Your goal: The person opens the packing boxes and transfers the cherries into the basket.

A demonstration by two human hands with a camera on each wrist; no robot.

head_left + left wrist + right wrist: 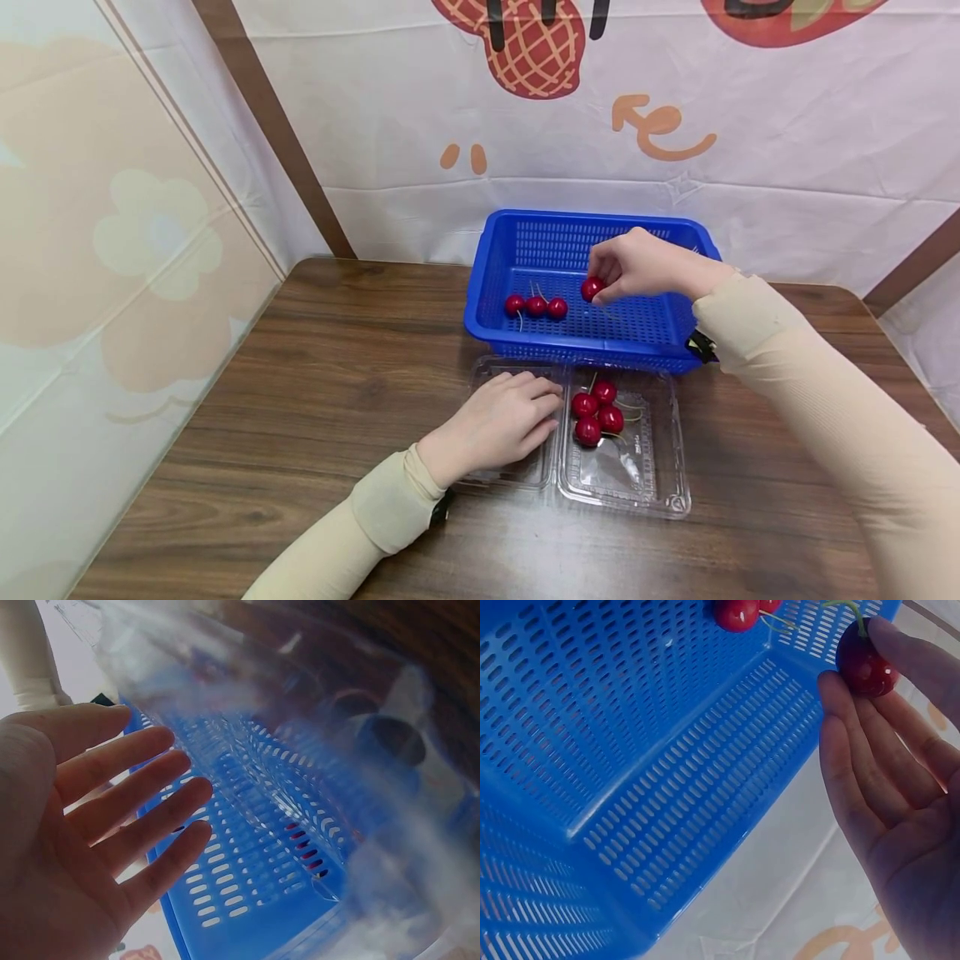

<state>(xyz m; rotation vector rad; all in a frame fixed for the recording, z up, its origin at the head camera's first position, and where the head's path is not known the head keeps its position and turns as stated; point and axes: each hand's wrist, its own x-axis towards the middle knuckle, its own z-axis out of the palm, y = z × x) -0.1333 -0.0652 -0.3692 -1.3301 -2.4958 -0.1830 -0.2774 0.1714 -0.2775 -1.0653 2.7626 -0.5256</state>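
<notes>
Between thumb and fingertips my right hand (637, 265) pinches a red cherry (866, 660) by its body, over the blue basket (476, 292); its green stem shows in the right wrist view. Three more cherries (536, 307) lie in a row at the basket's left side. My left hand (498, 421) rests over the lid half of an opened clear plastic box (678, 467), fingers extended and spread in the left wrist view. Several cherries (602, 417) with stems sit clustered in the box's right half.
The basket stands at the back of a brown wooden table (322, 375), close to a printed white cloth (390, 108) hanging behind. The clear box lies directly in front of the basket. A second patterned cloth (112, 233) hangs along the left edge.
</notes>
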